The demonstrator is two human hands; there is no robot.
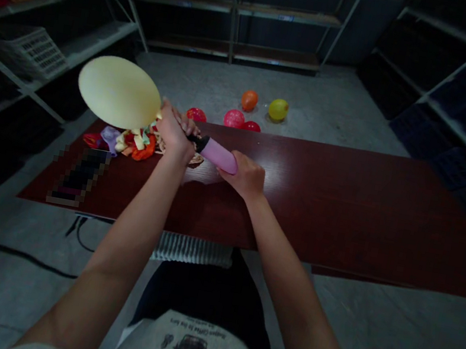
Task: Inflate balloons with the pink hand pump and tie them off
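Note:
A pale yellow balloon (119,92), blown up large, points away to the left from my left hand (174,129). The fingers of that hand are closed around the balloon's neck and the front end of a balloon pump (218,154). The pump has a pink barrel and a black collar, and its nozzle is hidden by my hand. Around the pink rear end, my right hand (247,175) is closed. Both hands are over the table, left of its middle. Beneath and beside my left hand lies a pile of limp, uninflated balloons (137,142) in mixed colours.
The dark red table (344,206) spans the view. On its left lies a blurred dark flat object (82,175). Beyond it, several balloons, including an orange one (249,100) and a yellow one (278,109), rest on the floor. Metal shelves (283,15) stand around; a black cable (7,252) crosses the floor.

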